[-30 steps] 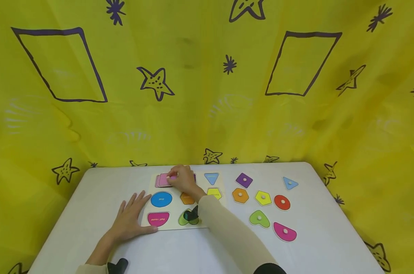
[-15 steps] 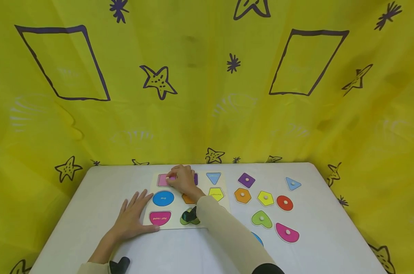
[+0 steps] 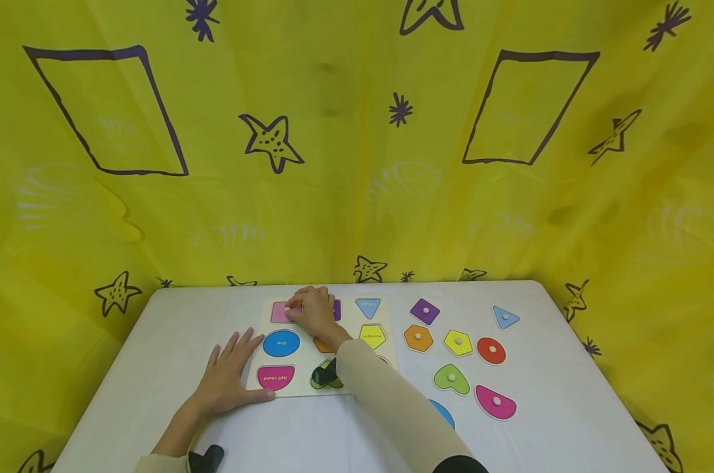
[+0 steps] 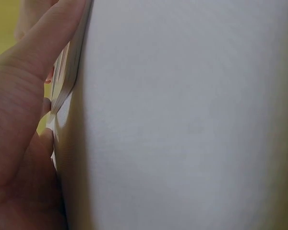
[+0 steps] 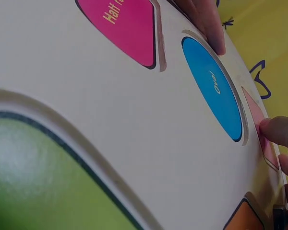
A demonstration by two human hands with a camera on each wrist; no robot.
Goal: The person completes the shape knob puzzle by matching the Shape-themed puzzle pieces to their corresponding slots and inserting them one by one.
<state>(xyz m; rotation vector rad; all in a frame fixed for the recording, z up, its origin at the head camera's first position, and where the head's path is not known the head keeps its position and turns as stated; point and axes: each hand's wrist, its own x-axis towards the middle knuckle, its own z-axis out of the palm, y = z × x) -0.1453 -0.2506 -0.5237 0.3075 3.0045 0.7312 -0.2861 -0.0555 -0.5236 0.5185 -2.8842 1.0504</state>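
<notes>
A white shape-puzzle board (image 3: 303,358) lies on the table. At its far left corner, a pink rectangle puzzle piece (image 3: 280,313) lies in its matching recess. My right hand (image 3: 314,312) pinches this piece by its small knob; in the right wrist view the thumb rests against the pink surface (image 5: 255,110). Fingers spread, my left hand (image 3: 226,378) rests along the board's left edge, with the thumb at the near corner. Close by are the blue oval recess (image 3: 282,343) and the magenta half-round recess (image 3: 276,378). My right forearm hides part of the board.
Loose knobbed pieces lie right of the board: purple (image 3: 424,312), orange hexagon (image 3: 418,337), yellow pentagon (image 3: 458,343), red circle (image 3: 490,351), light blue triangle (image 3: 505,317), green heart (image 3: 450,379) and magenta half-round (image 3: 495,402). A blue piece (image 3: 443,412) is partly behind the right sleeve. A yellow curtain (image 3: 333,217) stands behind.
The pink rectangle, offset over its recess a second ago, now lines up with it, still in the right hand's pinch. The left hand stays in place on the board's edge.
</notes>
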